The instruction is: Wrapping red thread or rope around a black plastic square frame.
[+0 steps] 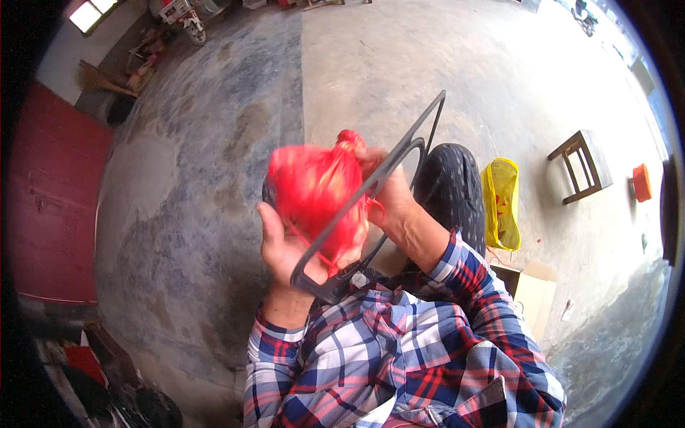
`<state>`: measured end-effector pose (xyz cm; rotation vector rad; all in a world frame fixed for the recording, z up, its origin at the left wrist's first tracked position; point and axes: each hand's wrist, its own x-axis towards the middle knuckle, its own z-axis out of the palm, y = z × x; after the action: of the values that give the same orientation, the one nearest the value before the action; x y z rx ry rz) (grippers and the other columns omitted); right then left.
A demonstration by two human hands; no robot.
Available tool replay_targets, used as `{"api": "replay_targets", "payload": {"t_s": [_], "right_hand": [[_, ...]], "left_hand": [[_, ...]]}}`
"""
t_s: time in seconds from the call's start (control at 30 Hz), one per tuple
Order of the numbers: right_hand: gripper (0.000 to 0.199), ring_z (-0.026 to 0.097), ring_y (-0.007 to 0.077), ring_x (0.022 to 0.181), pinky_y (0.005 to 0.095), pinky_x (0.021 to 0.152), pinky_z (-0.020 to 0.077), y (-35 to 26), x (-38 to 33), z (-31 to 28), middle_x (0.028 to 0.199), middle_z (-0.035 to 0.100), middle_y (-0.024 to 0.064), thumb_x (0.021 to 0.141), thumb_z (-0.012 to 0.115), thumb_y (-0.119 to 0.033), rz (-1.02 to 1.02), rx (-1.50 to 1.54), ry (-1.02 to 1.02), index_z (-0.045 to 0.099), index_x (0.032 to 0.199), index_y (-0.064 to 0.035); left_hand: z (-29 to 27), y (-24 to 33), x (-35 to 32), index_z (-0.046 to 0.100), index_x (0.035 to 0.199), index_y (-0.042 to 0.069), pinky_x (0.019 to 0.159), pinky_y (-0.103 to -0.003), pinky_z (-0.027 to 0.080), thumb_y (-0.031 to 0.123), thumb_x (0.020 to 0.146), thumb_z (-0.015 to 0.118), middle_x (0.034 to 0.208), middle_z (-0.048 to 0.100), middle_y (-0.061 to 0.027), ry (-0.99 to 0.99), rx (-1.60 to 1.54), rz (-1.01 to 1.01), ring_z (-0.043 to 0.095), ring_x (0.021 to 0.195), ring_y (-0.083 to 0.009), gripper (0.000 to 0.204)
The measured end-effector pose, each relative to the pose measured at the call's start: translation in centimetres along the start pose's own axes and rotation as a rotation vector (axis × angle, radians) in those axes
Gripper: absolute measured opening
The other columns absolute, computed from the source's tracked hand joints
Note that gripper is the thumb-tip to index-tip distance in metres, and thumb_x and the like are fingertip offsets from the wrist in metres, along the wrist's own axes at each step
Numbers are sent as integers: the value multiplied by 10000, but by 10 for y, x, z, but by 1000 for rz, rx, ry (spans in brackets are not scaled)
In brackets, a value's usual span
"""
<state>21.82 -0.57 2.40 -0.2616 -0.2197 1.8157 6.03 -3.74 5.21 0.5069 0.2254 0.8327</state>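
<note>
A bright red, shiny bundle point(314, 189), blurred by motion, is held in front of my lap between both hands. It looks like thin fabric or plastic, with a gathered knot point(349, 139) at its top and a thin red cord point(377, 212) looping off its right side. My left hand point(289, 246) cups the lower left of the bundle, thumb up and its other fingers mostly hidden beneath. My right hand point(394, 194) grips it near the knot. A thin dark frame point(385, 167) crosses in front of both hands; what it belongs to cannot be made out.
To the right of my knee stands a yellow basket-like container point(504, 207) with red bits inside, beside an open cardboard box point(536, 289). Farther right are a wooden stool point(581, 167) and an orange-red object point(641, 183). A dark red door point(53, 200) is at left.
</note>
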Motion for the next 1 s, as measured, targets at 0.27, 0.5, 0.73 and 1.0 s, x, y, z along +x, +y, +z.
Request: {"api": "replay_targets", "payload": {"t_s": [0.27,0.5,0.73,1.0], "right_hand": [[334,569,306,1097,463,997,413,-18,-25,-64,1114,625,138,805,565,-263,-143,-71,-80,596,1068,-59],[421,577,345,1062,510,980,399,-40,-67,-36,1088,622,173,907,443,-430,-272,26,-149,614,986,-53],[299,412,102,489,241,463,341,-123,-93,-38,598,471,14,1010,402,-312,-370,160,-516,393,1036,-14],[545,346,142,456,319,469,303,-89,-137,-30,570,388,16,994,309,-510,-441,-140,-288,429,1151,-1]], "left_hand": [[-8,10,-8,506,1289,0,502,-293,399,894,677,376,741,529,-123,-7,104,-44,465,533,-193,1090],[-24,23,-8,513,1300,70,452,-301,329,760,792,449,800,501,-123,-137,63,-59,403,506,-173,860],[-59,40,-17,518,1304,127,441,-291,316,413,886,596,783,470,-103,-173,118,72,412,494,-157,512],[-71,44,-29,423,1351,168,410,-258,316,164,932,564,790,495,-79,6,191,241,412,447,-123,442]]}}
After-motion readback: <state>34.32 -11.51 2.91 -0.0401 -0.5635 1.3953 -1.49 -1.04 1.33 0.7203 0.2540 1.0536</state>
